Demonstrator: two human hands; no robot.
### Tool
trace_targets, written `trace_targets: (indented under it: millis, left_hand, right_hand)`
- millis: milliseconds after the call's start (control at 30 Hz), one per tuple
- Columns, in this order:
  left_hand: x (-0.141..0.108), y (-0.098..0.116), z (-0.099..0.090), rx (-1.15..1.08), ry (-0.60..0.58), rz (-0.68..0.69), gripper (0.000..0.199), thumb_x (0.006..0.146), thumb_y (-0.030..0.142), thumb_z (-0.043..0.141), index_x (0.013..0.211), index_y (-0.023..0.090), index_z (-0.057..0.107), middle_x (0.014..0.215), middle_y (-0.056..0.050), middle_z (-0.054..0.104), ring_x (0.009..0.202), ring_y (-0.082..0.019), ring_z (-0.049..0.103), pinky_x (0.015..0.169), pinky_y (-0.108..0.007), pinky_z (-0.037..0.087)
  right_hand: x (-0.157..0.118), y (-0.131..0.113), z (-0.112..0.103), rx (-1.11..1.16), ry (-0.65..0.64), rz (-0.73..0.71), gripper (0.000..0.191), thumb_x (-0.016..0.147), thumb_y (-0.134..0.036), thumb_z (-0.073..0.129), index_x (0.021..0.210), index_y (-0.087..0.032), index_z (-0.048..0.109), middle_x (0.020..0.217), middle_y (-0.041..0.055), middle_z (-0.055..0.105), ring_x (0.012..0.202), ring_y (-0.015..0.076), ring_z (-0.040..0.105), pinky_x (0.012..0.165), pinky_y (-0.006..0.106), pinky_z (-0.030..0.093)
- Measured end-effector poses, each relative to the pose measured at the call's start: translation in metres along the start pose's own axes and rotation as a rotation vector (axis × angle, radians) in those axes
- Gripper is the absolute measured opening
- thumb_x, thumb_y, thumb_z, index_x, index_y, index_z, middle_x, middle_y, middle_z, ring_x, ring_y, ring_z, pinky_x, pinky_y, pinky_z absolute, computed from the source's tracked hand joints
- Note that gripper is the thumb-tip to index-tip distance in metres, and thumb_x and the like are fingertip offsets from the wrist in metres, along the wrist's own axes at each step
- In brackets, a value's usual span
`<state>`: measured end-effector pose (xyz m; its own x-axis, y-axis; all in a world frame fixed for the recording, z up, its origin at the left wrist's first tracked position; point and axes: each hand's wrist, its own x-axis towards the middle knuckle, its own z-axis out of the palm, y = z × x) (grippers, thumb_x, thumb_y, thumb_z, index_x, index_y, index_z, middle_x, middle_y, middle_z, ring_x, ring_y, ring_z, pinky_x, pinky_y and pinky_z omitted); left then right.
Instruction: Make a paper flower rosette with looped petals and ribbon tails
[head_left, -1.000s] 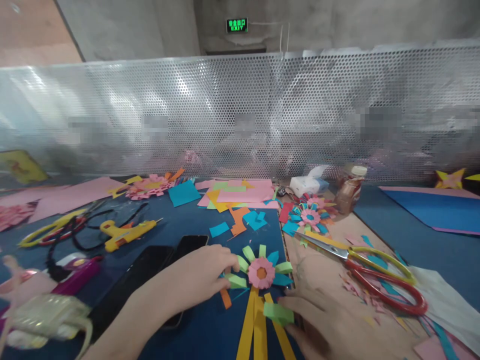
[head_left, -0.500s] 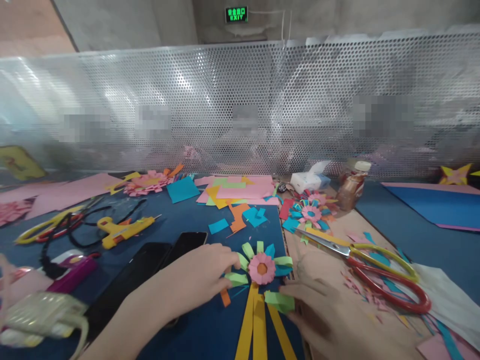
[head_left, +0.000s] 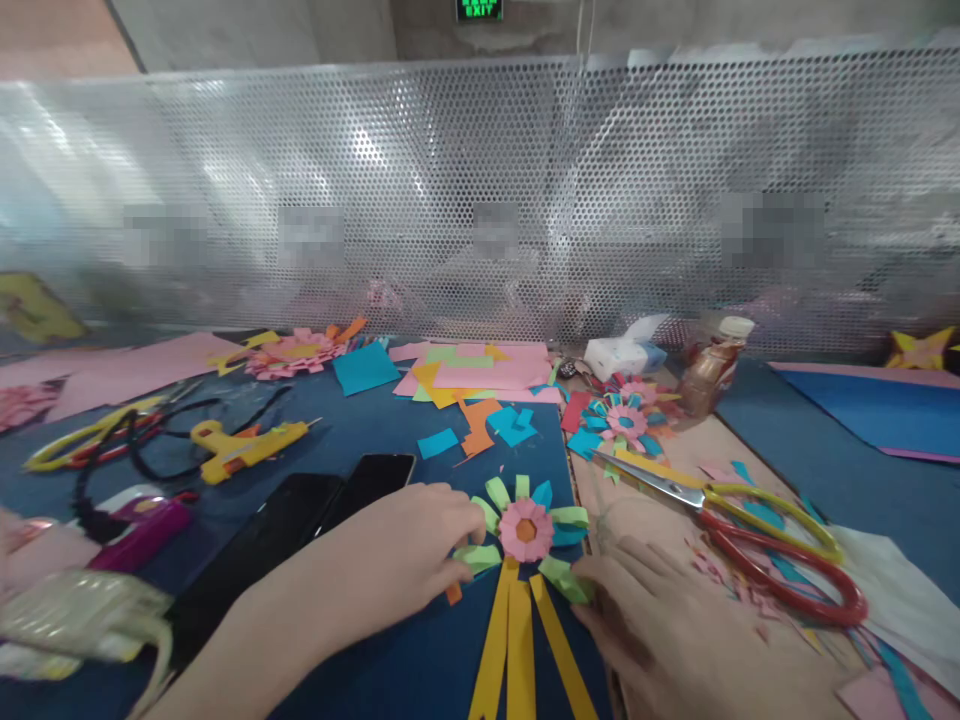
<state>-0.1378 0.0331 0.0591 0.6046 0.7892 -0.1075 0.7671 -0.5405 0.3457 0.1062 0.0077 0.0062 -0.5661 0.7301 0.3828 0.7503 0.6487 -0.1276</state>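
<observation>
A paper flower (head_left: 526,530) with a pink centre and green and blue looped petals lies on the dark blue table in front of me. My left hand (head_left: 439,535) is at its left side, thumb and fingers closed around the edge of the green petals there. With its fingertips, my right hand (head_left: 645,610) pinches a green paper loop (head_left: 564,578) at the flower's lower right. Yellow paper strips (head_left: 519,640) run from under the flower toward me. A small orange scrap (head_left: 453,593) shows below my left thumb.
Large scissors (head_left: 780,545) lie open on cardboard at right, among paper scraps. A yellow glue gun (head_left: 247,448), phones (head_left: 375,485) and a second pair of scissors (head_left: 97,440) lie left. Behind are paper sheets (head_left: 495,370), a bottle (head_left: 711,370) and a perforated metal screen (head_left: 420,200).
My right hand has turned the green loop from nearly level to slanted, its inner end closer to the flower's centre. My left hand stays at the left petals. The view has tilted slightly.
</observation>
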Motion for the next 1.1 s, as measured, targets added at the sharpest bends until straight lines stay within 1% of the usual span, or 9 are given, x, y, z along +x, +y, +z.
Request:
trace_targets:
  millis: [133, 300, 467, 567, 667, 867, 1033, 1100]
  left_hand:
    - [0.0, 0.001, 0.001, 0.032, 0.002, 0.012, 0.005, 0.08, 0.019, 0.049, 0.081, 0.021, 0.054, 0.081, 0.001, 0.058, 0.079, -0.017, 0.051, 0.066, -0.025, 0.034]
    - [0.001, -0.001, 0.001, 0.041, 0.015, 0.011, 0.007, 0.081, 0.02, 0.051, 0.086, 0.022, 0.055, 0.081, 0.002, 0.058, 0.079, -0.016, 0.051, 0.065, -0.026, 0.034]
    - [0.002, -0.003, 0.002, 0.048, 0.022, 0.027, 0.006, 0.08, 0.021, 0.052, 0.084, 0.022, 0.055, 0.081, 0.002, 0.058, 0.078, -0.016, 0.051, 0.065, -0.025, 0.034]
    - [0.003, -0.005, 0.004, 0.05, 0.014, 0.013, 0.006, 0.081, 0.022, 0.051, 0.085, 0.022, 0.055, 0.081, 0.002, 0.058, 0.078, -0.016, 0.051, 0.065, -0.026, 0.034]
    - [0.004, -0.004, 0.005, 0.055, 0.007, 0.007, 0.005, 0.081, 0.023, 0.051, 0.084, 0.022, 0.055, 0.081, 0.002, 0.058, 0.08, -0.017, 0.052, 0.065, -0.026, 0.035]
    - [0.005, 0.0, 0.002, 0.051, -0.011, 0.04, 0.015, 0.081, 0.016, 0.047, 0.092, 0.023, 0.055, 0.088, 0.001, 0.059, 0.085, -0.017, 0.052, 0.07, -0.026, 0.037]
    - [0.006, 0.0, 0.002, 0.063, 0.003, 0.039, 0.018, 0.082, 0.017, 0.047, 0.097, 0.024, 0.056, 0.09, 0.0, 0.06, 0.086, -0.017, 0.053, 0.071, -0.026, 0.037]
    - [0.006, -0.001, 0.002, 0.071, 0.005, 0.037, 0.02, 0.082, 0.018, 0.047, 0.099, 0.024, 0.055, 0.092, 0.0, 0.06, 0.088, -0.018, 0.053, 0.072, -0.026, 0.037]
  right_hand:
    - [0.002, 0.001, 0.003, -0.046, 0.033, -0.062, 0.014, 0.084, -0.021, 0.041, 0.088, -0.023, 0.054, 0.073, 0.0026, 0.059, 0.069, 0.0206, 0.055, 0.06, 0.032, 0.04]
    - [0.006, 0.0, 0.0, -0.091, 0.083, -0.116, 0.019, 0.087, -0.022, 0.036, 0.088, -0.022, 0.055, 0.071, 0.0026, 0.061, 0.066, 0.0199, 0.056, 0.058, 0.032, 0.042]
    - [0.009, -0.002, -0.004, -0.114, 0.062, -0.118, 0.026, 0.087, -0.02, 0.031, 0.083, -0.022, 0.057, 0.074, 0.004, 0.063, 0.068, 0.0195, 0.057, 0.059, 0.032, 0.042]
    - [0.008, 0.0, 0.0, -0.104, 0.099, -0.129, 0.027, 0.09, -0.024, 0.03, 0.085, -0.022, 0.056, 0.072, 0.0028, 0.062, 0.066, 0.0197, 0.057, 0.058, 0.032, 0.042]
    - [0.008, 0.003, 0.004, -0.094, 0.102, -0.134, 0.027, 0.091, -0.029, 0.03, 0.087, -0.022, 0.055, 0.071, 0.0017, 0.061, 0.066, 0.02, 0.057, 0.056, 0.033, 0.041]
    - [0.007, 0.004, 0.005, -0.097, 0.101, -0.149, 0.022, 0.091, -0.029, 0.032, 0.091, -0.022, 0.053, 0.072, 0.0004, 0.06, 0.065, 0.0197, 0.057, 0.056, 0.032, 0.04]
    - [0.004, 0.005, 0.008, -0.088, 0.075, -0.123, 0.022, 0.091, -0.03, 0.032, 0.091, -0.023, 0.053, 0.076, 0.0008, 0.061, 0.069, 0.0205, 0.057, 0.061, 0.034, 0.04]
    - [0.004, 0.006, 0.009, -0.088, 0.067, -0.119, 0.022, 0.091, -0.03, 0.032, 0.093, -0.023, 0.053, 0.075, 0.0007, 0.061, 0.069, 0.0208, 0.057, 0.06, 0.034, 0.04]
